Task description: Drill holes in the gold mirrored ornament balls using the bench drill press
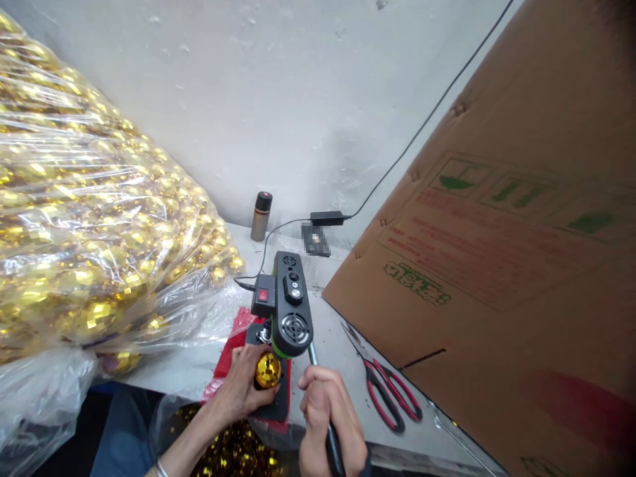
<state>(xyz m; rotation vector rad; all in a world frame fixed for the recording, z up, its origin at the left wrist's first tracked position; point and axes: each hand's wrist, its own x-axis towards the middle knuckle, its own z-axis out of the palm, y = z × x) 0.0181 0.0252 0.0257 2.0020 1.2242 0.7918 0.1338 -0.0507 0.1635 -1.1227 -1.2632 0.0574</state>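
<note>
A shiny gold mirrored ball point(268, 370) sits under the head of a small black bench drill press point(293, 305), with the fingers and thumb of my left hand point(243, 384) wrapped round its left side. To the right of the machine, my right hand point(330, 417) is closed round a lever handle point(334, 444) with a black grip and a metal rod. The machine's black base point(283, 397) rests on a red cloth point(229, 351). Whatever lies between the ball and the machine's head is hidden from above.
A huge clear bag of gold balls point(114, 218) fills the left. Scissors point(385, 384) with red and black handles lie right, beside a large cardboard box point(497, 265). Behind stand a spray-can-like cylinder point(261, 217) and a cabled power adapter point(328, 218). Gold pieces point(238, 450) show below the table edge.
</note>
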